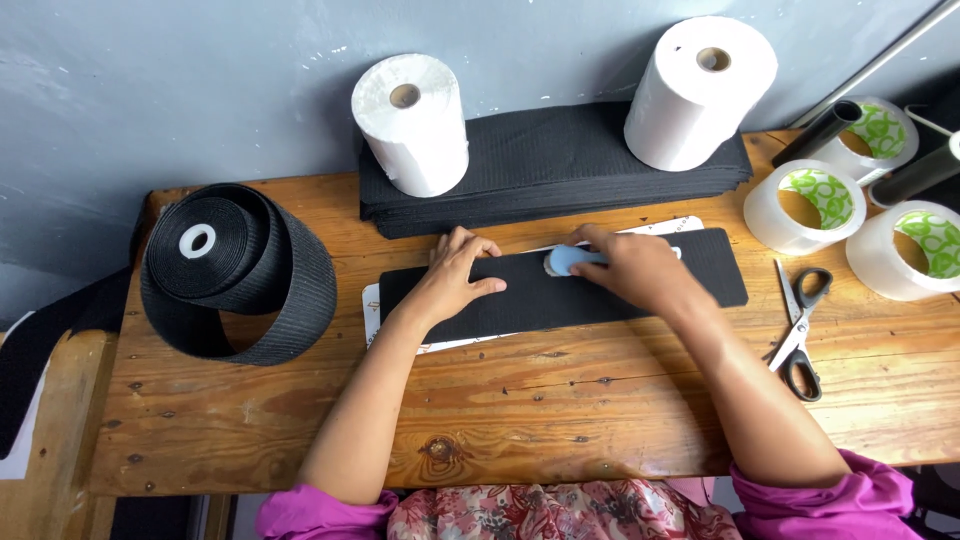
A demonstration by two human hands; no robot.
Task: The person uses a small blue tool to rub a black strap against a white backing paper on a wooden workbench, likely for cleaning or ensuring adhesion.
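A person in pink sleeves works at a wooden tabletop [560, 420] set against a grey wall. A black strip of ribbed elastic [700, 270] lies flat across the middle of it, on top of a white card template [372, 305] whose edges show at the strip's left end, along its lower edge and above it.

The left hand [455, 275] lies spread and pressed flat on the left part of the strip, holding it down. The right hand [630, 268] is closed around a small pale blue marker [562, 261], probably chalk, whose tip rests on the strip's upper edge near the middle. No drawn line can be made out on the black cloth, so how much is marked cannot be told.

Judging from the layout, the work is well along: a stack of cut black strips [550, 165] already lies at the back of the tabletop, with two white paper rolls [410, 125] standing on it. A large roll of black elastic [235, 270] at the left still holds plenty of material, so much is left to do. The scissors [800, 330] lie shut to the right of the strip, untouched, so this piece seems not yet trimmed. Three rolls of clear tape [805, 205] sit at the far right.
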